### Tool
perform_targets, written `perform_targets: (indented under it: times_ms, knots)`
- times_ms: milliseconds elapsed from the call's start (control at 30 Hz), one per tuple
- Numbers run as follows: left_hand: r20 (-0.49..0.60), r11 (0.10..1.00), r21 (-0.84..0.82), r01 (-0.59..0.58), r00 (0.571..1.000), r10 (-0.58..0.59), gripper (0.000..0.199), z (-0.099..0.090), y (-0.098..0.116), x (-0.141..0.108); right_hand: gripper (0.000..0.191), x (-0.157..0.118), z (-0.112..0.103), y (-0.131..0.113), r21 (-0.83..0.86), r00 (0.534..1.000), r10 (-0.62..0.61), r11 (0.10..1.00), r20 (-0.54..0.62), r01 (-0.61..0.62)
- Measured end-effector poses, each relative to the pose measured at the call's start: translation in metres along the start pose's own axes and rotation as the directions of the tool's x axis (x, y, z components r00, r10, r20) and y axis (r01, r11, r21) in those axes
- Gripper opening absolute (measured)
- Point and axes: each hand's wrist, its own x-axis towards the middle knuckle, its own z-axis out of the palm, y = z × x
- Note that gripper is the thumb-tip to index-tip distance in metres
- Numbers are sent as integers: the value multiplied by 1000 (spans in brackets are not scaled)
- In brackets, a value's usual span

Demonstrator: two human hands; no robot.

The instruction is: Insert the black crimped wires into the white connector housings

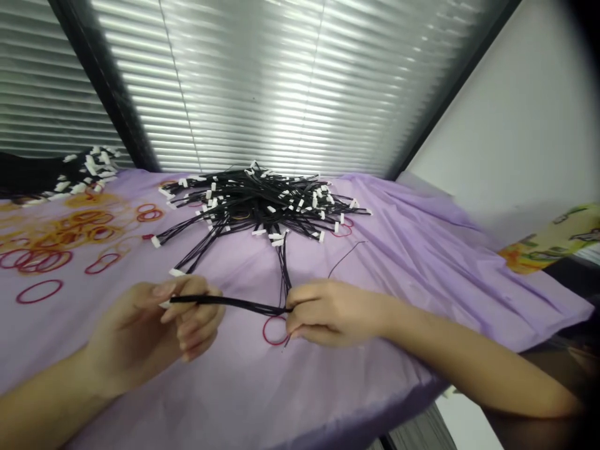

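Between my hands a thin black cable bundle (246,305) is stretched level above the purple cloth. My left hand (159,325) pinches its left end, where a bit of white connector shows at the fingertips. My right hand (332,312) is closed around the other end, fingers bent and pressed together. A red rubber band (275,331) hangs or lies beside my right fingertips; whether they grip it I cannot tell. More black wires with white connectors (277,239) run from behind my right fingers toward the pile. One loose thin wire sticks up behind that hand.
A large pile of black cables (267,197) with white connectors lies at the back middle. Another black cable stack (32,175) is at the far left. Yellow rubber bands (79,228) and red ones (40,291) are scattered on the left of the purple cloth (398,250). Blinds stand behind.
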Motion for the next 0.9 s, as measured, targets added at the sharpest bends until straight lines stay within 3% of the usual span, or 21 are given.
perform_targets:
  times_ms: [233, 300, 367, 433, 533, 600, 633, 733, 833, 900]
  knots:
    - [17, 984, 170, -45, 999, 43, 36, -1, -2, 0, 20, 1, 7, 6, 226, 997, -24, 973, -73, 40]
    - [-20, 981, 194, 1, 1000, 2, 37, 0, -2, 0, 20, 1, 4, 15, 286, 997, 9, 958, -72, 12]
    - [-133, 970, 239, 48, 991, -16, 36, 1, -3, 1, 18, -2, -1, 30, 347, 992, 76, 937, -102, -36]
    - [-334, 966, 242, 86, 943, 0, 30, 3, -4, 5, 15, -6, -7, 46, 385, 974, 174, 917, -148, -105]
    - [-607, 975, 183, 123, 794, 13, 15, -1, -6, 13, 17, -15, -16, 66, 378, 936, 285, 906, -209, -191]
    - [-681, 979, 148, 139, 732, 0, 11, -8, -7, 18, 22, -18, -18, 72, 335, 904, 333, 912, -266, -237]
    - [-686, 979, 148, 140, 727, 0, 11, -12, -7, 20, 23, -18, -18, 74, 300, 885, 355, 916, -302, -265]
    - [-612, 948, 282, 148, 789, 59, 17, -18, -10, 18, 23, -12, -14, 75, 137, 859, 354, 935, -370, -326]
    - [-421, 788, 595, 158, 897, 138, 18, -11, -16, 8, 19, -3, -7, 79, -58, 916, 277, 950, -291, -306]
    - [-280, 672, 725, 150, 956, 88, 17, -2, -20, 0, 21, 3, -3, 84, -157, 947, 250, 946, -204, -284]
